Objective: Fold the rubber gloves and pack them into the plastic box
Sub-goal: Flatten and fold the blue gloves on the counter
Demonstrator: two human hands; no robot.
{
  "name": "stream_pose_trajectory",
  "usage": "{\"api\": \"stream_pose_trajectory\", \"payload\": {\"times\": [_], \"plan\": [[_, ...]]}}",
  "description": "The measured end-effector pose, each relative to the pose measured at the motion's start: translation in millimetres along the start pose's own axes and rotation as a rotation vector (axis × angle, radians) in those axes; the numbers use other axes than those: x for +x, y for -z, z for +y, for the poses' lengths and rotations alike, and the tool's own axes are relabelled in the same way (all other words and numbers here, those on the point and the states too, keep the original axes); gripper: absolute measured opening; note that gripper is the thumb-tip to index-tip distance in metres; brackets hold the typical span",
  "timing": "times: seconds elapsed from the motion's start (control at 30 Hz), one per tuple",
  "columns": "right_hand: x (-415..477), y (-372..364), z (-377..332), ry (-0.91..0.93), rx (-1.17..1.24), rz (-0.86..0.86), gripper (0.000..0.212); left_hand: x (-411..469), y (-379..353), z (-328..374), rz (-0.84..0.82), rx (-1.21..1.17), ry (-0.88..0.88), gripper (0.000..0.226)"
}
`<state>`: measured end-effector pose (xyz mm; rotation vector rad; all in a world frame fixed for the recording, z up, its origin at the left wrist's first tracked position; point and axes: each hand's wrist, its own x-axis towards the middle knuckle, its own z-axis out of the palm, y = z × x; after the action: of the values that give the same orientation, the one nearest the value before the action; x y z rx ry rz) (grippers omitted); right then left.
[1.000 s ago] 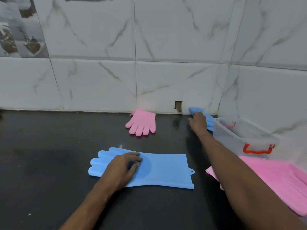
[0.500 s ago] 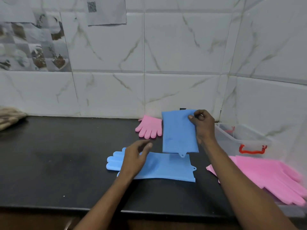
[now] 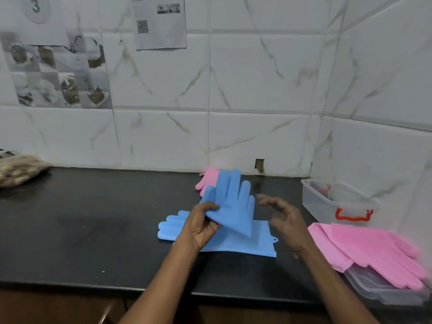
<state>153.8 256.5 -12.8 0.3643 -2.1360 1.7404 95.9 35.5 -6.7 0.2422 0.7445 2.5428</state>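
Note:
My left hand (image 3: 201, 224) pinches a blue rubber glove (image 3: 230, 202) by its edge and holds it up, fingers pointing upward, above the counter. A second blue glove (image 3: 247, 244) lies flat on the black counter beneath it, fingers to the left. My right hand (image 3: 284, 218) hovers just right of the raised glove, fingers spread, holding nothing, and it looks blurred. A pink glove (image 3: 207, 181) lies by the wall, partly hidden behind the raised one. The clear plastic box (image 3: 327, 204) with a red handle stands at the right corner.
Pink gloves (image 3: 364, 246) are piled on a clear lid (image 3: 383, 288) at the right front. A brownish bag (image 3: 18, 169) sits at the far left of the counter (image 3: 93, 230). Tiled walls close the back and the right side.
The blue glove passed from my right hand to my left and now stands fingers up. My right hand let go and pulled back to the right. My left hand rose off the flat glove.

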Motion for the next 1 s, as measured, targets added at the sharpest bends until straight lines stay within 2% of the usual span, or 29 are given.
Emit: {"api": "stream_pose_trajectory", "payload": {"times": [0.07, 0.1, 0.2, 0.23, 0.3, 0.33, 0.4, 0.47, 0.5, 0.53, 0.57, 0.63, 0.77, 0.83, 0.93, 1.0], "plan": [[-3, -2, 8, -0.173, 0.151, 0.232, 0.027, -1, 6, 2, -0.009, 0.069, 0.0, 0.05], [-3, -6, 8, -0.276, 0.213, 0.226, 0.013, -1, 5, 3, -0.016, 0.125, -0.007, 0.049], [1, -23, 6, -0.411, 0.38, 0.079, 0.032, 4, -6, 4, -0.01, 0.244, -0.033, 0.05], [4, -30, 3, -0.471, 0.49, 0.085, 0.037, 5, -13, 2, -0.021, 0.216, -0.033, 0.052], [7, -43, -2, -0.625, 0.745, 0.076, 0.058, 10, -24, -3, -0.062, 0.015, -0.03, 0.054], [8, -49, -4, -0.683, 0.834, 0.057, 0.069, 9, -30, -7, -0.098, -0.091, -0.022, 0.049], [10, -56, -11, -0.722, 0.897, 0.016, 0.072, 8, -30, -15, -0.081, -0.113, -0.025, 0.025], [13, -59, -16, -0.665, 0.815, 0.033, 0.056, 7, -13, -24, 0.11, 0.147, -0.145, 0.031], [15, -59, -19, -0.631, 0.738, 0.061, 0.046, 4, -7, -28, 0.222, 0.322, -0.197, 0.029], [17, -58, -21, -0.6, 0.666, 0.094, 0.036, 1, -1, -32, 0.311, 0.39, -0.206, 0.025], [20, -56, -24, -0.572, 0.608, 0.116, 0.028, 2, 3, -36, 0.368, 0.386, -0.205, 0.022], [26, -51, -30, -0.521, 0.542, 0.123, 0.02, 7, -4, -34, 0.355, 0.268, -0.104, 0.026], [34, -20, -34, -0.439, 0.41, 0.307, 0.018, 9, -2, -2, 0.183, -0.108, 0.182, 0.046], [31, 2, -28, -0.449, 0.31, 0.344, 0.019, 2, 12, 13, 0.17, -0.104, 0.149, 0.058], [20, 18, -11, -0.552, 0.216, 0.337, 0.028, 2, 42, 33, 0.389, -0.1, -0.013, 0.064], [14, 17, 3, -0.624, 0.236, 0.361, 0.034, 1, 55, 46, 0.425, -0.055, 0.071, 0.083]]}}
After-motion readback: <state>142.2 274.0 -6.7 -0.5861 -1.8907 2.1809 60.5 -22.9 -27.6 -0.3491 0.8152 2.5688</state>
